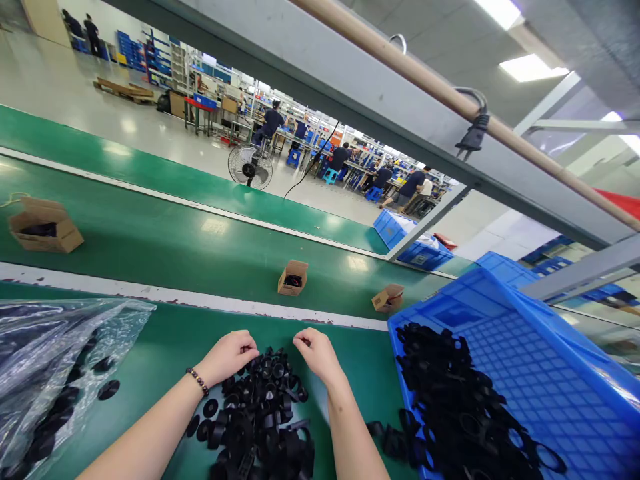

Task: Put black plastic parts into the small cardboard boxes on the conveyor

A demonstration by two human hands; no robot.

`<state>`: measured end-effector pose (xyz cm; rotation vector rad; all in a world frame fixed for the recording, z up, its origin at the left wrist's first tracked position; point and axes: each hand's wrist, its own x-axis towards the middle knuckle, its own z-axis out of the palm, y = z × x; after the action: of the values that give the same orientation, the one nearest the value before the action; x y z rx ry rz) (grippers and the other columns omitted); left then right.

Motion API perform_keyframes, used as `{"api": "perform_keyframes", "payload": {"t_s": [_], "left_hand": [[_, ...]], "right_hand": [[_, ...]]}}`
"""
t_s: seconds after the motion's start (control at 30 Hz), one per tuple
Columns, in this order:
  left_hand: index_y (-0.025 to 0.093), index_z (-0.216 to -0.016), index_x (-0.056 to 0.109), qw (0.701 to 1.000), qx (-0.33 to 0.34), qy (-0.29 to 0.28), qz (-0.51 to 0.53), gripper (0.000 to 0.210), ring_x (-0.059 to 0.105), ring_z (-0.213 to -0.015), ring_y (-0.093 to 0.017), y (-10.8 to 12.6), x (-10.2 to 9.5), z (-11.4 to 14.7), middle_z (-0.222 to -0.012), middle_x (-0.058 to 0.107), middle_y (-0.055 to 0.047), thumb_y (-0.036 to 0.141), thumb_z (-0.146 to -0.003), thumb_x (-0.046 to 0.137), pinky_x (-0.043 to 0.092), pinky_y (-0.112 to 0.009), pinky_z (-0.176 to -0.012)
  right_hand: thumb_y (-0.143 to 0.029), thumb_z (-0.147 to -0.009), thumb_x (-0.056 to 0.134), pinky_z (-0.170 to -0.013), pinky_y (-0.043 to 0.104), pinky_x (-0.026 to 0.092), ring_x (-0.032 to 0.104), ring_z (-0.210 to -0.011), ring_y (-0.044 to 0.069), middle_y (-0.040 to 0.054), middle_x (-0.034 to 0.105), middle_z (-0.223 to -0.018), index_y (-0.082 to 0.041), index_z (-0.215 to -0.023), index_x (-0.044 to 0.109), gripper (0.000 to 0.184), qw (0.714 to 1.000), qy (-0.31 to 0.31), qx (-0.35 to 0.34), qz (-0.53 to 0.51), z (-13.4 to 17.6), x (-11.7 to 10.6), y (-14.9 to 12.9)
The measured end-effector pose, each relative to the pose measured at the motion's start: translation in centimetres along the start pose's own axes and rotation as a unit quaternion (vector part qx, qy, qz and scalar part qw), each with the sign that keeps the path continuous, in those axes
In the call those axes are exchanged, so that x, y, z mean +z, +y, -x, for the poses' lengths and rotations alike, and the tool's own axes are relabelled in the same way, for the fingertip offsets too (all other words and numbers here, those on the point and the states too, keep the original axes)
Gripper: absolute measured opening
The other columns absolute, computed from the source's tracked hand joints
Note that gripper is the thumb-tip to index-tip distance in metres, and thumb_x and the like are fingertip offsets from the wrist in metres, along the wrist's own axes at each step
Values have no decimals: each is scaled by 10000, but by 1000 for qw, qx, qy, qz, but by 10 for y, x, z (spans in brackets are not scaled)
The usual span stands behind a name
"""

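Observation:
Small black ring-shaped and cap-like parts (pixel 265 413) lie heaped on the green bench top between my forearms. At the heap's upper left edge is my left hand (pixel 231 357), with a beaded bracelet (pixel 198 381) on the wrist. Its fingers are curled in, and whatever they may hold is hidden. Just beyond the heap's upper right edge, my right hand (pixel 317 353) has thumb and fingertips pinched together. Something dark and tiny may sit in that pinch, too small to name. A gap separates the two hands.
A blue crate (pixel 530 360) of black parts stands tilted at right, with some spilled beside it. At left lies a clear plastic bag (pixel 107 333) of black pieces. Small open cardboard boxes (pixel 293 277) stand on the green belt (pixel 175 233) ahead. A metal frame (pixel 350 67) crosses overhead.

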<state>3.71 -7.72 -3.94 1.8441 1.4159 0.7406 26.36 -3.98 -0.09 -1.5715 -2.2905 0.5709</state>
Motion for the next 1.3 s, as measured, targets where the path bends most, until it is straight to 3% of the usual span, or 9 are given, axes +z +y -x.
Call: {"api": "perform_keyframes", "payload": {"t_s": [0.2, 0.43, 0.53, 0.67, 0.8, 0.93, 1.1, 1.2, 1.3], "left_hand": [[234, -761, 632, 998, 44, -39, -37, 150, 510, -741, -179, 1, 1, 3, -715, 590, -6, 302, -663, 541, 362, -278, -695], [224, -739, 632, 997, 30, -64, -24, 191, 530, -742, -175, -1, 9, 2, -746, 611, -17, 304, -719, 459, 368, -267, -688], [224, -745, 622, 997, 18, -68, -5, 210, 544, -772, -182, -5, 11, 2, -779, 624, -20, 309, -731, 430, 376, -266, -699], [216, -694, 596, 997, -11, -62, 32, 216, 553, -750, -185, -7, 9, 1, -767, 627, -16, 341, -725, 422, 393, -263, -682], [203, -736, 583, 997, -65, 4, 28, 257, 547, -715, -178, -11, 5, 0, -763, 617, -22, 364, -748, 383, 399, -264, -656], [209, -764, 586, 996, -57, 65, -14, 291, 538, -752, -181, -14, 0, -2, -784, 600, -25, 380, -772, 352, 397, -265, -676], [205, -986, 549, 998, -21, 45, -33, 365, 528, -732, -165, -13, 1, 2, -890, 541, -28, 418, -697, 486, 414, -266, -672], [195, -908, 568, 998, -7, 48, -45, 276, 532, -748, -171, -16, 5, 2, -891, 535, -36, 356, -697, 492, 417, -280, -698], [188, -847, 572, 997, -37, 66, -14, 236, 553, -762, -181, -21, 4, -2, -834, 580, -42, 345, -742, 431, 427, -283, -709]], "right_hand": [[-287, -771, 413, -630, 231, 386, 533, -677, 130, 12, 606, -736, -211, -733, 617, 221, 998, 36, 40, 9, 27, -29, 8], [-314, -770, 410, -646, 242, 392, 544, -693, 144, 22, 611, -759, -213, -774, 609, 223, 983, 103, 138, 67, 74, -76, 51], [-267, -760, 420, -638, 230, 376, 545, -695, 136, 13, 605, -751, -223, -760, 608, 193, 972, 87, 179, 127, 97, -85, 64], [-166, -651, 522, -632, 220, 354, 553, -736, 139, 9, 593, -809, -244, -777, 620, 178, 954, -18, 230, 192, 126, -81, 71], [-80, -585, 532, -602, 211, 337, 541, -706, 128, 7, 570, -812, -227, -662, 605, 181, 947, -96, 240, 189, 138, -73, 72], [-106, -661, 461, -612, 207, 332, 512, -674, 112, -4, 532, -721, -206, -604, 535, 136, 965, -41, 190, 174, 123, -70, 71], [-192, -731, 444, -617, 206, 328, 498, -674, 97, -5, 498, -789, -202, -662, 503, 92, 977, 34, 131, 163, 83, -51, 63], [-218, -747, 452, -626, 207, 334, 500, -697, 97, -3, 485, -839, -203, -696, 494, 68, 979, 55, 114, 157, 63, -31, 59], [-216, -750, 459, -622, 209, 337, 503, -703, 97, -4, 478, -862, -203, -697, 492, 63, 982, 49, 110, 148, 52, -15, 57]]}}
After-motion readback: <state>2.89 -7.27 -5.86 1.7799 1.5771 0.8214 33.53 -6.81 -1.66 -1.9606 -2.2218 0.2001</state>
